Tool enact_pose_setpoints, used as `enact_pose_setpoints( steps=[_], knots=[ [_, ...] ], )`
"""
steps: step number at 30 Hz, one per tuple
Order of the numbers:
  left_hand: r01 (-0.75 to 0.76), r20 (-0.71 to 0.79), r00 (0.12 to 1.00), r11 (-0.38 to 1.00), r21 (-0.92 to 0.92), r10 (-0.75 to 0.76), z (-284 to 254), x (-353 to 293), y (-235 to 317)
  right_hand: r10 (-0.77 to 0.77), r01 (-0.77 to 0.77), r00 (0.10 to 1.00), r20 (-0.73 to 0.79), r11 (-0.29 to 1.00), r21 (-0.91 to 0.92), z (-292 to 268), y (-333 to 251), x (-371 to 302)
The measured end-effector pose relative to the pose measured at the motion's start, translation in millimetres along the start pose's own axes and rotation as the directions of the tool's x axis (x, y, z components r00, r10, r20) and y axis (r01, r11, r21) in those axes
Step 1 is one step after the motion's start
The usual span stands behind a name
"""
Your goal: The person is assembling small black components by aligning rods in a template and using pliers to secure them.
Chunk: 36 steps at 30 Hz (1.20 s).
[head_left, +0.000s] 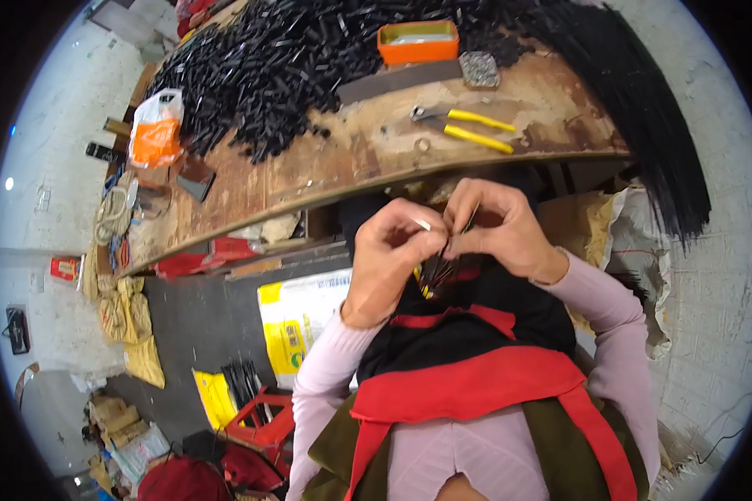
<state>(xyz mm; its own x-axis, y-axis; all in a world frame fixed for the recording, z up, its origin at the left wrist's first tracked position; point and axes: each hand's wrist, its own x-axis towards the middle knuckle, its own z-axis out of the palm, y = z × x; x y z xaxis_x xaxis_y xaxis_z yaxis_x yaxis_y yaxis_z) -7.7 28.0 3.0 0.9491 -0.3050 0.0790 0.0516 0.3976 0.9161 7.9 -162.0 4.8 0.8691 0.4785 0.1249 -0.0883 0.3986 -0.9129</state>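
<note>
Pinch grips, left hand (pixel 388 255) close beside right hand (pixel 505 230), presumably for fine control; pale sliver (pixel 424 225) at left fingertips, right hand's content unclear; yellow-handled nippers (pixel 481 120) on bench (pixel 251 182), likely for reach.

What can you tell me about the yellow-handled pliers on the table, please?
The yellow-handled pliers have a short, bare head that looks like grey metal and two long, slim handles, apparently coated in smooth yellow plastic. They lie flat on the worn wooden table, close to its front edge, with the head pointing left and the handles spread apart toward the right. Neither the left hand nor the right hand touches them. The jaws are too small to make out clearly.
</note>
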Motion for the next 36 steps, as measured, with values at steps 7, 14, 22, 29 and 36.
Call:
enact_pose_setpoints(
  steps=[7,14,22,29,36],
  knots=[
    [0.212,0.237,0.949,0.977,0.010,-0.208,-9.9,11.1,-11.0,-0.126,0.107,0.988,-0.091,0.975,-0.193,-8.2,-20.2,-17.0],
    [0.171,-0.010,0.985,0.985,0.037,-0.170,-5.8,49.4,-7.2,0.003,-0.122,0.974,-0.228,0.852,-0.509,-97.7,-51.4,43.6],
    [0.229,0.086,0.968,0.969,0.094,-0.237,-4.2,76.0,-30.7,-0.509,-0.169,0.790,-0.342,0.356,-0.919,-281.7,-37.5,122.4],
    [0.326,0.162,0.926,0.939,0.110,-0.341,-3.3,76.2,-33.7,-0.452,-0.104,0.875,-0.172,0.172,-0.980,-295.9,-28.6,145.7],
    [0.271,0.205,0.928,0.942,0.198,-0.310,-5.6,70.8,-37.2,0.072,-0.155,0.979,-0.188,0.868,-0.472,-151.6,-48.6,80.5]
  ],
)
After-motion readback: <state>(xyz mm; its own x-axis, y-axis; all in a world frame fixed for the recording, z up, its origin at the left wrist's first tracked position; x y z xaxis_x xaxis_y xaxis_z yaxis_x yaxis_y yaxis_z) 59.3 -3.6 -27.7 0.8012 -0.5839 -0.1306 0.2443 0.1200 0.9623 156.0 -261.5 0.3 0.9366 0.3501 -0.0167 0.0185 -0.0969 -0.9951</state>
